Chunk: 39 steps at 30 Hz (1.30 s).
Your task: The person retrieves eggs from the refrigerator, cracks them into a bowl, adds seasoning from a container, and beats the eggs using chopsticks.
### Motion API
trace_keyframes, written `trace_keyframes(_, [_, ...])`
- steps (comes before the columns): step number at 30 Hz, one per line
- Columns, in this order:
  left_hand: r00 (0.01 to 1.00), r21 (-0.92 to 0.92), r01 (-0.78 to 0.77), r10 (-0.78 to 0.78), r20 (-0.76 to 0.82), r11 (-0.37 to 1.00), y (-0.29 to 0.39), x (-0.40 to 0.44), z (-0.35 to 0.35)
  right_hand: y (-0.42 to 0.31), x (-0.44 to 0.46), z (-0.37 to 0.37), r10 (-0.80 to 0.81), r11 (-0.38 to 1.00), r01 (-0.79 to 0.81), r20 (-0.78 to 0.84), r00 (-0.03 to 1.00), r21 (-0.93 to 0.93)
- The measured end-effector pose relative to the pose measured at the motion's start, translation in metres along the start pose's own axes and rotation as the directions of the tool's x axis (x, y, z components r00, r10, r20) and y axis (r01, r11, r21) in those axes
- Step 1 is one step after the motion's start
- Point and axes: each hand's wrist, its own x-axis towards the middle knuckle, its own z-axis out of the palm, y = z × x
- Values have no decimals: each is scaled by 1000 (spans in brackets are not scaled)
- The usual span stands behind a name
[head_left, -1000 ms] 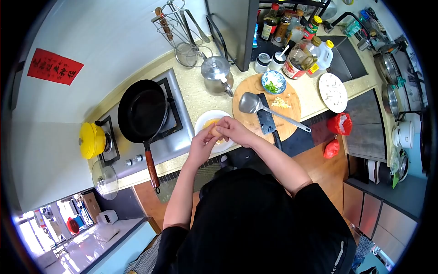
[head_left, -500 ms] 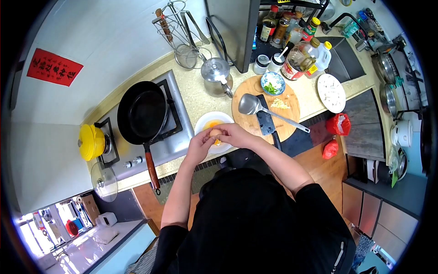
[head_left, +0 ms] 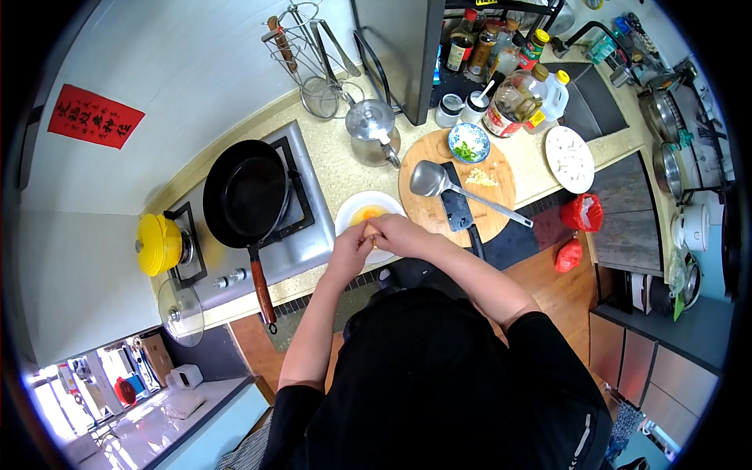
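Observation:
Close together over the near side of a white bowl (head_left: 389, 200), my left hand (head_left: 348, 249) and my right hand (head_left: 399, 235) are both closed on an egg. Fingers cover most of its shell, so how far it is cracked I cannot tell. Raw egg with orange-yellow yolk (head_left: 366, 213) lies in the bowl. Right of the bowl, a round wooden board (head_left: 417, 149) carries a cleaver (head_left: 454, 207), a metal spatula (head_left: 428, 179), chopped garlic-like bits (head_left: 481, 179) and a blue-patterned bowl (head_left: 469, 143) with chopped greens.
On the stove, left, sit a black wok (head_left: 246, 192), its handle past the counter edge, and a yellow pot (head_left: 158, 244). A metal kettle (head_left: 370, 133) stands behind the bowl. Oil jugs (head_left: 517, 102) and a white plate of pale pieces (head_left: 569, 160) are at the right.
My hands have drawn closer together and turned inward over the bowl. The egg, plainly visible between my fingers before, is now mostly covered.

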Motion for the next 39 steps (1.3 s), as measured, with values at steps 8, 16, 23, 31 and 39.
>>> trace_keyframes(8, [979,168,-156,175,-105,973,-2,-1,8,-1,-4,5,-59,989,54,-30,998,-140])
trace_keyframes(16, [967,493,-167,240,-88,854,3,-1,-12,3,-8,-1,-108,859,69,-48,993,-507])
trace_keyframes(23, [949,619,-161,293,-118,769,30,-10,-26,-19,-17,-18,-136,907,5,-282,950,-421])
trace_keyframes(31, [953,540,-153,269,-142,828,33,-29,-29,-20,-33,-11,32,985,-111,-480,877,-136])
trace_keyframes(39, [963,97,-64,87,-254,993,0,-28,-13,-36,-37,4,343,900,-134,-484,805,415])
